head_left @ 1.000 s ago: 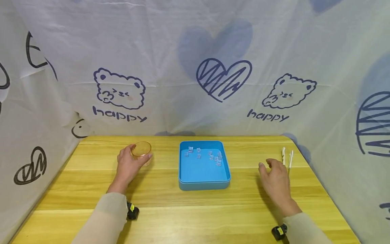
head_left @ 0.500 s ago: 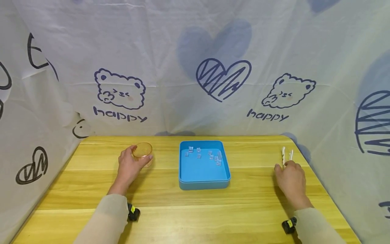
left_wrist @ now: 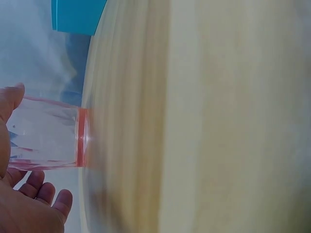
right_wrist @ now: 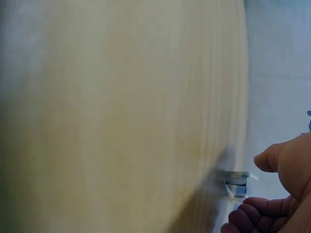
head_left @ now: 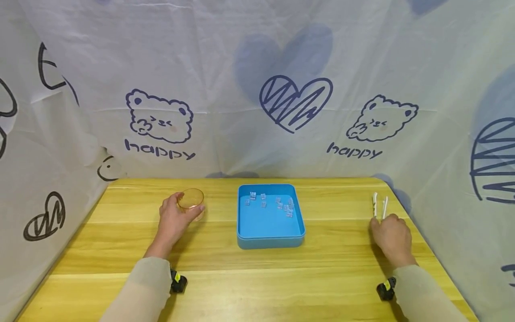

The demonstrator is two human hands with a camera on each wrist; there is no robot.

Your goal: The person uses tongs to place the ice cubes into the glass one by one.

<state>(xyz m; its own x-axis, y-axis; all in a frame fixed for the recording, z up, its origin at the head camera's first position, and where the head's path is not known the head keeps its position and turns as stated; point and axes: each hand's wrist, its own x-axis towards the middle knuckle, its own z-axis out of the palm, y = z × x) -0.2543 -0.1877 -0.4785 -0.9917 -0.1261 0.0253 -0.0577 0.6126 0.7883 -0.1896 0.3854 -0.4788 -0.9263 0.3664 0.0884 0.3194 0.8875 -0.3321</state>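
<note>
On the left, my left hand [head_left: 175,220] holds a clear cup [head_left: 191,199] with an orange rim, thumb on one side and fingers on the other. In the left wrist view the cup [left_wrist: 46,133] stands upright on the table, its base tinted red. At the right, my right hand [head_left: 393,238] is low over the near end of a pair of tongs [head_left: 375,205] with white tips, hiding that end. The right wrist view shows a shiny metal end [right_wrist: 236,183] lying between the spread thumb and the bent fingers, thumb apart from it.
A square blue tray [head_left: 270,242] sits mid-table, between the hands. Several small clear cubes [head_left: 263,204] lie in it, toward the back and right. Behind the wooden table [head_left: 257,286] hangs a printed white cloth [head_left: 225,134], which also runs along both sides.
My right hand has moved right to the near end of the tongs, which now lie partly under it. The left hand has stayed around the cup.
</note>
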